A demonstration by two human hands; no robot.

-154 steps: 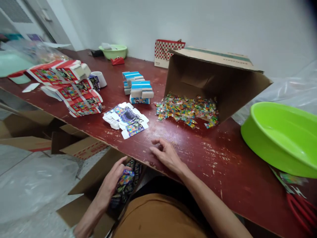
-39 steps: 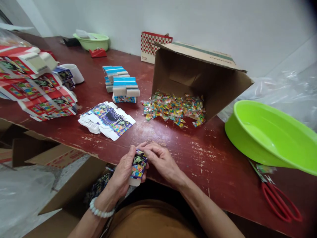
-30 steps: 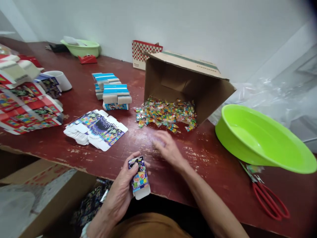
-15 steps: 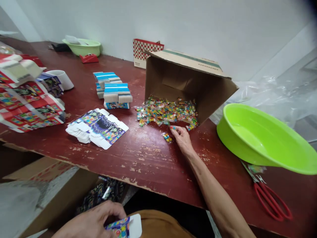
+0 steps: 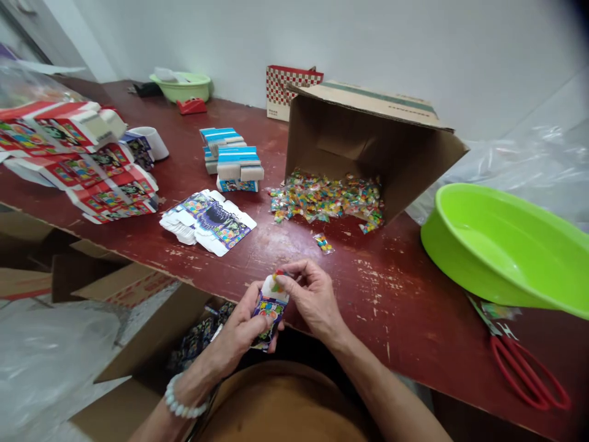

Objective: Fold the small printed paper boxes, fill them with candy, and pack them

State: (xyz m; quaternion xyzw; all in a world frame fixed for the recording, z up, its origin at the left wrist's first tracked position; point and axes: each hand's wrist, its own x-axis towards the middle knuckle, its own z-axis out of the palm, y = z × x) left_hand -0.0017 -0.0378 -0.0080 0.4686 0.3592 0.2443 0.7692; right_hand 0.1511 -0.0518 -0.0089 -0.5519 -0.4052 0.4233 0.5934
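- Pale wall [image 5: 368,43]: fills the upper part of the frame.
- Dark red table [image 5: 368,294]: runs diagonally from upper left to lower right; surface worn in patches.
- Large carton [image 5: 363,98]: lies on its side right of upper centre, with its open side facing the viewer.
- Floor carton [image 5: 147,331]: stands open at lower left, below the table edge; dark printed packs [image 5: 197,334] lie inside.
- Green basin [image 5: 497,270]: right edge of the frame, on the table.
- Red printed boxes [image 5: 110,166]: stacked at the left.
- Packet heap [image 5: 326,199]: clear packets with multicoloured contents, spilling from the mouth of the large carton.
- Scissors [image 5: 529,374]: red handles, lower right, blades pointing to the upper left.
- Flat purple blanks [image 5: 209,221]: piled left of centre, below the blue stacks [image 5: 237,162].
- Left hand [image 5: 251,319]: lower centre; fingers wrap the small purple box, thumb pressed on its printed face. Beaded bracelet [image 5: 184,396] on the wrist.
- Right hand [image 5: 317,301]: just beside the left hand; thumb and index finger pinch a small packet.
- Small purple box [image 5: 271,310]: lower centre, in the left hand, tilted; white end flap raised at its top.
- Small packet [image 5: 278,279]: in front of the flap; contact with it cannot be told.
- Single packet [image 5: 323,244]: on the table near the heap, apart from it.
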